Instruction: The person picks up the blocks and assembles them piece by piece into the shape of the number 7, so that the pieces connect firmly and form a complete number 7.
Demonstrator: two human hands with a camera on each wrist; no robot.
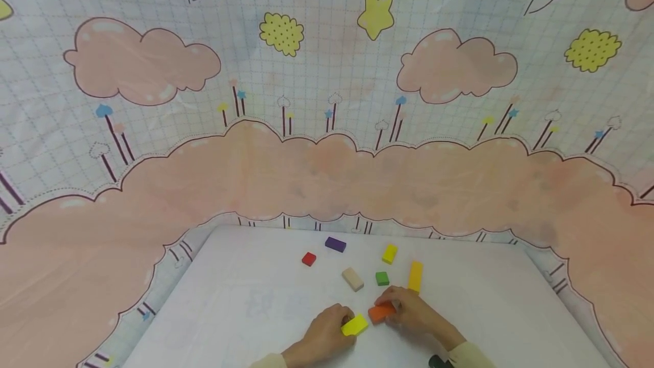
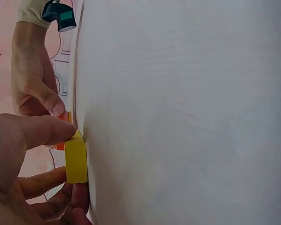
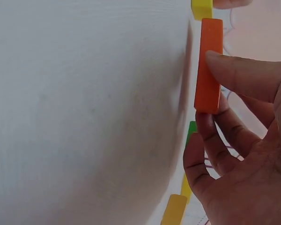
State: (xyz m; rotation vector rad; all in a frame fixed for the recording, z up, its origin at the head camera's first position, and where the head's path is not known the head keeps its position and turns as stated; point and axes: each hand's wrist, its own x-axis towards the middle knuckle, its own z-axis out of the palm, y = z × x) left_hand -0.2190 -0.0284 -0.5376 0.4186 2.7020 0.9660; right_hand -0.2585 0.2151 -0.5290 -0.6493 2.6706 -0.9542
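Near the front of the white table, my left hand [image 1: 327, 331] pinches a yellow block [image 1: 355, 325] between thumb and fingers; the left wrist view shows the thumb on one end of the yellow block [image 2: 76, 160]. Just to its right, my right hand [image 1: 411, 312] grips an orange block [image 1: 380, 313]. In the right wrist view the thumb lies on the long face of the orange block [image 3: 210, 65], with fingers behind and below it. The two held blocks are close together, a small gap showing between them in the head view.
Beyond the hands on the white table [image 1: 245, 300] lie a beige block [image 1: 352, 279], a green block [image 1: 382, 279], an orange-yellow block [image 1: 415, 277], a yellow block [image 1: 390, 254], a red block [image 1: 309, 259] and a purple block [image 1: 335, 244]. A cloud-patterned cloth [image 1: 306, 175] hangs behind.
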